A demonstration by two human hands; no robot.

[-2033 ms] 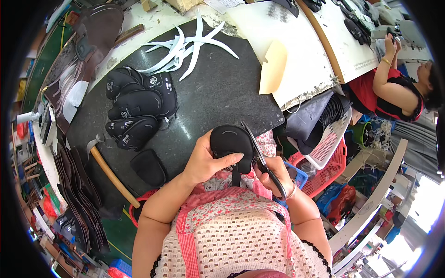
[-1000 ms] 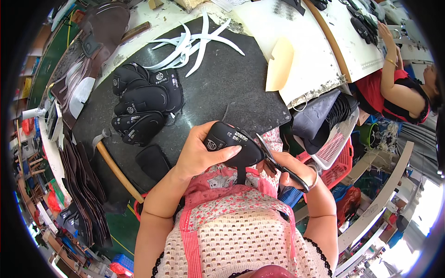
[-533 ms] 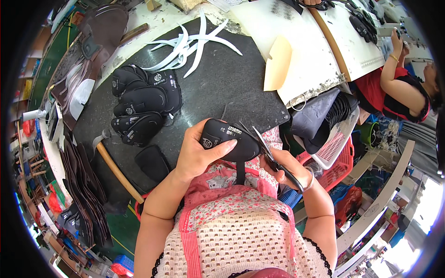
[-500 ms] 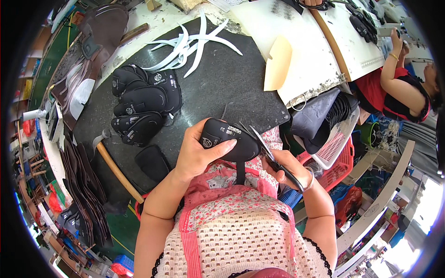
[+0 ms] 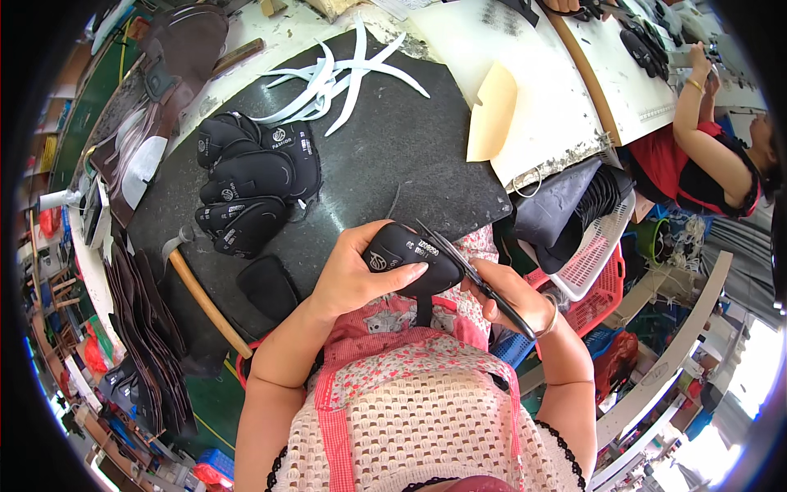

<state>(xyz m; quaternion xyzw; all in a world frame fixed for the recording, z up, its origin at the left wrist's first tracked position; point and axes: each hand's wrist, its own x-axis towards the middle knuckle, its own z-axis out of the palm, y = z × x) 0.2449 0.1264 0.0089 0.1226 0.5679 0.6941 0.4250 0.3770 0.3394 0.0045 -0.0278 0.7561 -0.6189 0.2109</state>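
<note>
My left hand (image 5: 354, 277) grips a black padded piece (image 5: 412, 259) with white print, its thumb lying across the top face. A black strap hangs below the piece. In my right hand (image 5: 514, 297) is a pair of scissors (image 5: 461, 261), its handles running along the palm and its blades lying along the piece's right edge. Whether the blades touch the edge I cannot tell. Similar black padded pieces (image 5: 256, 170) lie heaped on the dark board (image 5: 393, 148) to the left. A single black pad (image 5: 268, 287) rests nearer, left of my left forearm.
White curved strips (image 5: 354, 78) lie at the board's far side. A wooden-handled hammer (image 5: 209, 303) sits at its left edge, beside stacked dark brown pieces (image 5: 147, 336). Baskets, one white (image 5: 592, 258), stand at right under black sheets. A person (image 5: 705, 148) works at far right.
The padded piece and my left hand have moved slightly down and right, and the piece has tilted. The scissor blades have come closer together.
</note>
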